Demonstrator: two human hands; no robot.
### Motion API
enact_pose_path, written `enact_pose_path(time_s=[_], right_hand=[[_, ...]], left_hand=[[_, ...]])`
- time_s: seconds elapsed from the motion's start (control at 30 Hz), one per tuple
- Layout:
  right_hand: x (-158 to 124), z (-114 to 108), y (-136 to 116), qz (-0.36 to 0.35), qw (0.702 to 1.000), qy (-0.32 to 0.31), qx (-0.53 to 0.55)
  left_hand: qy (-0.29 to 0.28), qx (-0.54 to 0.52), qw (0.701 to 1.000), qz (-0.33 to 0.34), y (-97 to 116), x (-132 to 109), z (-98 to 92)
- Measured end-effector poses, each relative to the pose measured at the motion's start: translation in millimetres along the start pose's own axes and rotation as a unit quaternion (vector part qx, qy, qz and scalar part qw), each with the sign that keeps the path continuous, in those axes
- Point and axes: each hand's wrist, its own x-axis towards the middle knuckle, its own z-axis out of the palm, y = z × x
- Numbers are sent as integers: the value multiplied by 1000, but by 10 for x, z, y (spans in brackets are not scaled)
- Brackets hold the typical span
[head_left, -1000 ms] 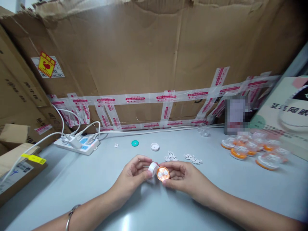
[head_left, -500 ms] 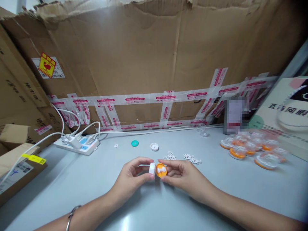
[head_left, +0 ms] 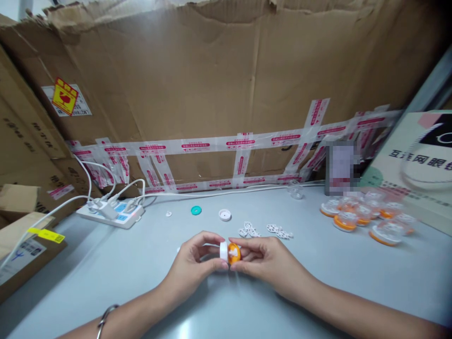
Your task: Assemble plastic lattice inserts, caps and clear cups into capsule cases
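Between the thumb and fingers of my left hand (head_left: 199,256) is a white round plastic cap (head_left: 223,252), held on edge. My right hand (head_left: 263,254) grips an orange round plastic part (head_left: 234,253) with a white piece inside its hollow. The two parts face each other side by side, their rims very close; I cannot tell whether they touch. Just beyond my hands lie white perforated plastic pieces (head_left: 249,230) and another such group (head_left: 279,231). Farther back rest a white ring-shaped cap (head_left: 225,215), a teal disc (head_left: 196,210) and a small white piece (head_left: 168,213).
Several clear-domed orange-and-white assemblies (head_left: 345,220) cluster at the right, with a clear plastic part (head_left: 295,189) behind. A power strip (head_left: 111,214) with plugged-in cables sits at the left near an open cardboard box (head_left: 31,249). A large taped carton (head_left: 197,84) walls off the back.
The orange part has come closer to the white cap and turned more edge-on toward it. My right hand has shifted slightly left. The whole view has drifted a little.
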Motion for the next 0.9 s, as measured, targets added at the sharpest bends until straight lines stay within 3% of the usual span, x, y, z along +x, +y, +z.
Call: enact_pose_path(time_s=[0.5,0.9], right_hand=[[-66,22,-49,-46,997,-46,-42],[-88,79,3,-73,996,-38,-23]], left_hand=[[-1,35,999,19,9,-60,38],[3,90,995,50,-46,-80,15]])
